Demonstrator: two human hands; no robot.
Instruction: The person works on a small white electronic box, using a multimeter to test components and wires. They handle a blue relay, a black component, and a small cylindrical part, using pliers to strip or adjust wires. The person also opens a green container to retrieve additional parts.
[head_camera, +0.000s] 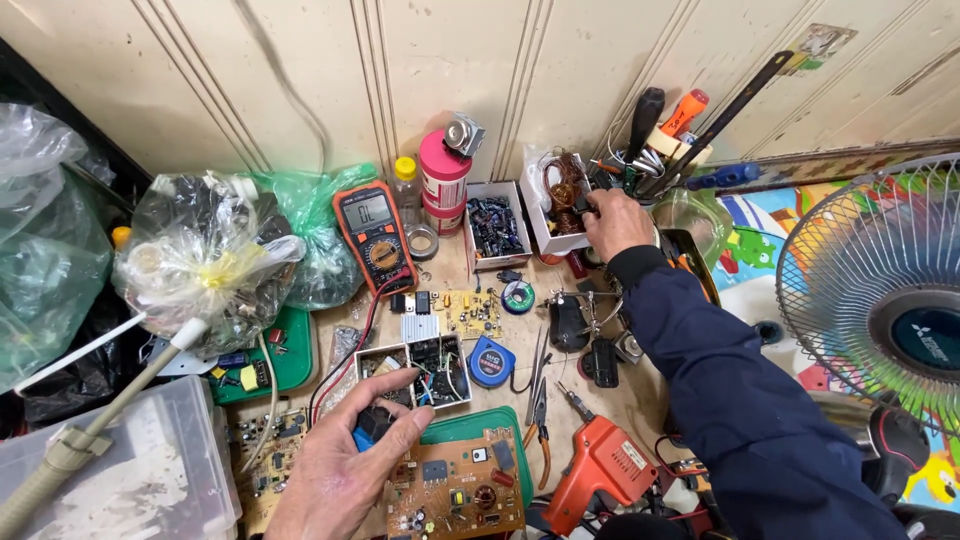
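We see a worn wooden tabletop (640, 400) crowded with gear: an orange multimeter (375, 235), a white box of dark capacitors (495, 225), a blue tape measure (491, 361), an orange soldering gun (597, 467), pliers (541, 410), a brown circuit board (455, 492) on a green tray (475, 423).

Right arm (730, 390): long dark navy sleeve, ribbed cuff. Left hand (345, 470): bare, no sleeve visible.

Head-worn view, steeply down, close over workbench (640, 400)
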